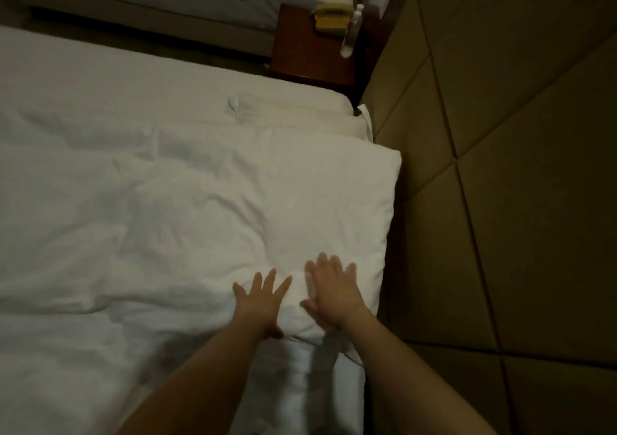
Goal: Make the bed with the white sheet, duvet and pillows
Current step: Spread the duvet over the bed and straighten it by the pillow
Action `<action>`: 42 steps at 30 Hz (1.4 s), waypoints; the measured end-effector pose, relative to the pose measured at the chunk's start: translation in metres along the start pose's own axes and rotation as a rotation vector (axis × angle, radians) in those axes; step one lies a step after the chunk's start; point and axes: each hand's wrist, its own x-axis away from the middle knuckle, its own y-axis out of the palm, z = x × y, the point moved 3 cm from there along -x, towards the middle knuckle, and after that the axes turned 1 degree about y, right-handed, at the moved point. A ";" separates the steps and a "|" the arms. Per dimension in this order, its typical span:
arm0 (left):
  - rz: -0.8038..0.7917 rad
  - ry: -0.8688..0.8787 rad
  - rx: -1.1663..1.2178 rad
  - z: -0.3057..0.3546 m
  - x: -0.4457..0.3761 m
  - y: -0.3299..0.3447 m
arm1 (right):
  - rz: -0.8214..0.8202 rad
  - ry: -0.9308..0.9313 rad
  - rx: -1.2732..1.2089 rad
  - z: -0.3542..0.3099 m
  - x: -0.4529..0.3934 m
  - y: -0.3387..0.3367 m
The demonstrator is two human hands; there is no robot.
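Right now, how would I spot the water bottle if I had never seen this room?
Find the dark wooden nightstand standing between the two beds, against the padded wall. The clear plastic bottle stands on its wall-side edge, next to a yellowish telephone. It is the only see-through, upright thing there.

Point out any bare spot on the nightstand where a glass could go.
The nightstand shows bare wood across its near and left part, bordered by the bed's pillow. Its far right corner is crowded: a yellow telephone and a clear bottle by the padded wall.
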 end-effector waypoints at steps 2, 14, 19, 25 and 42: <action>-0.003 0.005 -0.030 -0.002 0.000 0.002 | 0.041 -0.055 0.010 -0.022 0.005 0.002; 0.400 0.095 -0.242 -0.046 -0.020 0.052 | 0.288 0.014 -0.003 -0.040 -0.018 0.049; 0.482 0.044 -0.184 -0.048 -0.006 -0.014 | 0.466 -0.074 0.081 -0.040 -0.007 -0.014; 0.549 0.068 -0.311 -0.052 0.046 -0.118 | 0.559 -0.076 0.182 -0.028 0.032 -0.117; 0.094 -0.055 -0.217 -0.034 0.104 -0.043 | 0.029 -0.015 0.189 -0.022 0.083 -0.059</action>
